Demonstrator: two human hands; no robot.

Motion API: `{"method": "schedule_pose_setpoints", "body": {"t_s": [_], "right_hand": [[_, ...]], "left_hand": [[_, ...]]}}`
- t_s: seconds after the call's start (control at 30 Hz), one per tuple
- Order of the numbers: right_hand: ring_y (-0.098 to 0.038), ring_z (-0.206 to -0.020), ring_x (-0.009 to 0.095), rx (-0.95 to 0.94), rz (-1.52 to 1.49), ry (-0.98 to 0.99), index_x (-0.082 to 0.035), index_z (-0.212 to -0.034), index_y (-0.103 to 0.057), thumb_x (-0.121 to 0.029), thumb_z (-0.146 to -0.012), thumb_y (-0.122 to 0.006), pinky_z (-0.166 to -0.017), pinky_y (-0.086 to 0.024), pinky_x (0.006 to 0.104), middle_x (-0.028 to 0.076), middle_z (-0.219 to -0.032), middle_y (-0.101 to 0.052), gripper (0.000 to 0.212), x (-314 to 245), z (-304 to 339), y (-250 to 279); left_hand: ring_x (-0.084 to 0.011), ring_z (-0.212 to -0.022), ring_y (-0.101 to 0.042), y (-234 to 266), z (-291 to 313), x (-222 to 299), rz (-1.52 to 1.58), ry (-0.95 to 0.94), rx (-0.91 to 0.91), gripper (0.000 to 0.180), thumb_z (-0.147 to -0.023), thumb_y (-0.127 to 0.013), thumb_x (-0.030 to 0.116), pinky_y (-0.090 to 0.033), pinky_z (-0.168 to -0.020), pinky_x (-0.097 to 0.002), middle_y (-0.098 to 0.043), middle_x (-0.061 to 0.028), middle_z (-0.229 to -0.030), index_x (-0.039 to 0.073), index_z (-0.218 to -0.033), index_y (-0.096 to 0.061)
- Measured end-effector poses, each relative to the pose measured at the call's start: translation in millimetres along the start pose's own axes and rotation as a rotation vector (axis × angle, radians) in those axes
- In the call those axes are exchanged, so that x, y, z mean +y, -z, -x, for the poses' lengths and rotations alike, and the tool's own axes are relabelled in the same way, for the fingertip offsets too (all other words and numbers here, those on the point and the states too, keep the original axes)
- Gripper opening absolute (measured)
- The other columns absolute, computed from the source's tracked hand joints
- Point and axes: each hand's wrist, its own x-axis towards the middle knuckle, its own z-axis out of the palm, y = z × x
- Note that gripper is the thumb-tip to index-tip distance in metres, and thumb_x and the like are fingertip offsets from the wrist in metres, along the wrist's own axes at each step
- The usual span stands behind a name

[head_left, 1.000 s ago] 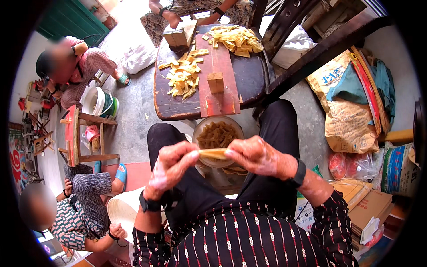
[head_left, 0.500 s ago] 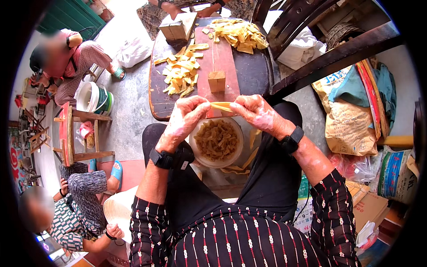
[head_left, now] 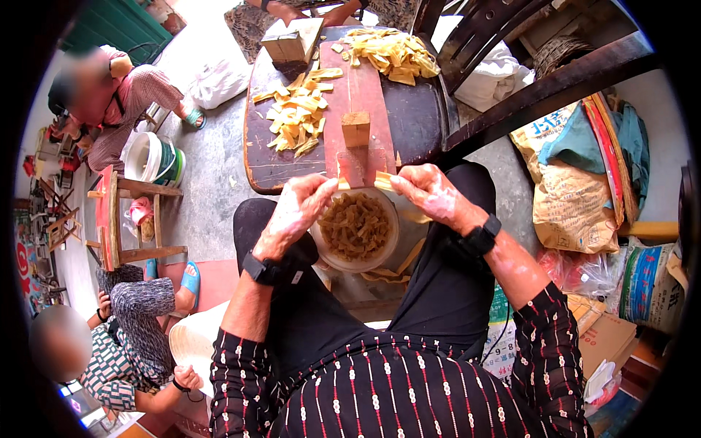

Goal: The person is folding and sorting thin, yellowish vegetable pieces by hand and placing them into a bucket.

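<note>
My left hand (head_left: 301, 208) pinches one end of a yellow, dried-looking strip (head_left: 343, 183), and my right hand (head_left: 437, 196) pinches a yellow end (head_left: 383, 180) opposite. Between them sits the near end of a red board (head_left: 358, 87); whether the strip is still one piece behind or against it, I cannot tell. A small wooden block (head_left: 355, 130) stands on the board just beyond my hands. Below, between my knees, a round pale tub (head_left: 395, 232) holds many short brownish-yellow pieces (head_left: 355, 225).
On the dark table (head_left: 416, 120) lie cut yellow pieces (head_left: 298, 117) and a heap of strips (head_left: 394, 55). Another wooden block (head_left: 288, 45) stands at the far end, near another person's hands (head_left: 285, 12). A dark chair (head_left: 540, 95) and sacks (head_left: 573, 197) crowd the right; two people sit left.
Both hands have moved slightly apart and a little downward. The strip, earlier stretched whole between my fingers, now shows only at each hand, with the board's end between.
</note>
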Motion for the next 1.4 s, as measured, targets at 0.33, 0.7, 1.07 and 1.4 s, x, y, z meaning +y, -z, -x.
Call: {"method": "schedule_pose_setpoints", "body": {"t_s": [0.33, 0.7, 1.07, 1.4], "right_hand": [[-0.045, -0.049, 0.022, -0.085, -0.052, 0.114, 0.000, -0.079, -0.056, -0.011, -0.095, -0.056, -0.048, -0.037, 0.0342, 0.013, -0.061, -0.045, 0.020, -45.2, 55.3, -31.0], [-0.059, -0.069, 0.040, -0.361, -0.005, 0.069, -0.001, -0.081, -0.054, -0.025, -0.098, -0.051, -0.059, -0.044, 0.0462, 0.020, -0.068, -0.056, 0.029, -78.1, 102.8, -59.3], [-0.055, -0.063, 0.043, -0.374, -0.013, 0.166, -0.001, -0.078, -0.052, -0.025, -0.097, -0.051, -0.056, -0.041, 0.0486, 0.022, -0.064, -0.054, 0.030, -76.2, 87.7, -84.0], [-0.058, -0.065, 0.038, -0.514, -0.118, 0.028, 0.000, -0.086, -0.057, -0.028, -0.097, -0.053, -0.059, -0.043, 0.0446, 0.020, -0.068, -0.058, 0.031, -90.3, 100.2, -57.0]], "left_hand": [[-0.0219, -0.106, -0.059, -14.4, 74.5, 37.2, -0.119, -0.255, -0.086, 0.042, -0.086, -0.067, 0.012, -0.046, -0.090, -0.0337, -0.063, -0.0140, -0.116, 0.000, -0.125, -0.056], [-0.0307, -0.058, -0.051, -27.2, 139.1, 19.5, -0.179, -0.529, -0.209, 0.017, -0.077, -0.064, -0.008, -0.043, -0.053, -0.0370, -0.049, -0.0124, -0.068, -0.002, -0.091, -0.057], [-0.0337, -0.095, -0.059, -24.7, 157.2, 41.6, -0.636, -0.550, -0.096, 0.055, -0.071, -0.074, 0.006, -0.048, -0.081, -0.0422, -0.060, -0.0178, -0.105, -0.002, -0.120, -0.050], [-0.0325, -0.059, -0.055, -11.2, 169.1, 37.7, -0.435, -0.395, -0.270, 0.014, -0.085, -0.065, 0.008, -0.042, -0.051, -0.0387, -0.053, -0.0137, -0.067, 0.003, -0.081, -0.053]]}}
